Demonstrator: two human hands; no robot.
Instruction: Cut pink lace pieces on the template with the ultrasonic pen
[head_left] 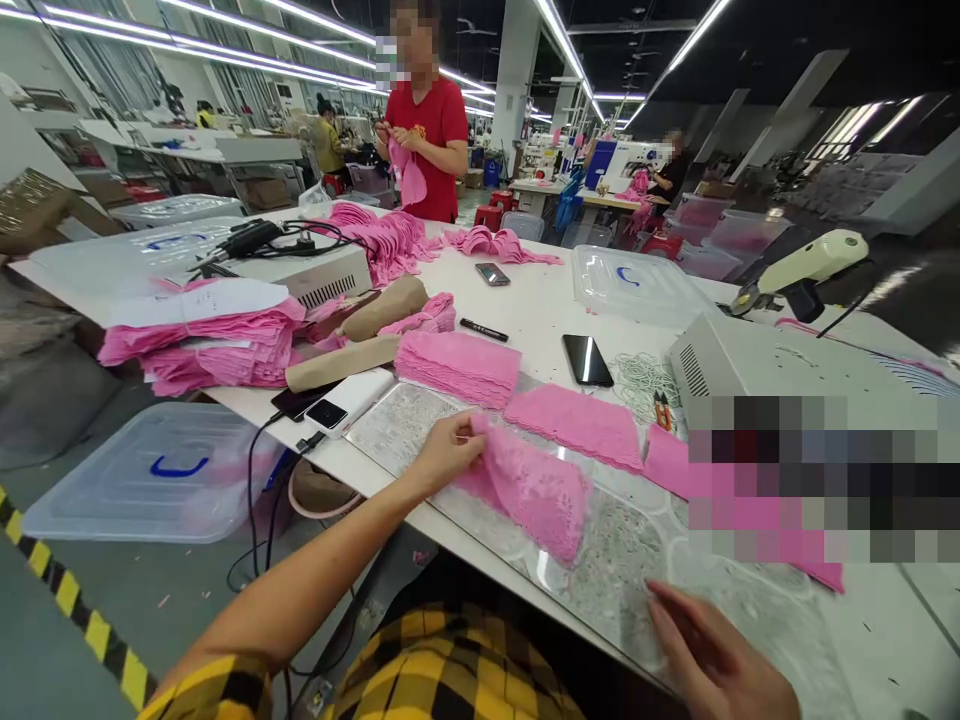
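Observation:
My left hand (448, 455) pinches the upper left corner of a pink lace fabric piece (536, 490), lifting that edge while the rest lies on a clear plastic sheet (622, 550). To the right, my right hand (716, 650) hovers by the table's front edge, fingers apart and holding nothing. Behind the lace piece lie a thick stack of pink fabric pieces (457, 365) and a lower pink stack (574, 425). Another pink piece (667, 460) runs right, partly hidden by a blurred patch.
Left are bundled pink pieces (202, 340), a white power bank (360, 395) and cables. Behind lie a marker (484, 329), a phone (587, 360), orange-handled snips (663, 412) and a grey machine box (780, 370). A person in a red shirt (427, 140) stands across the table holding pink fabric.

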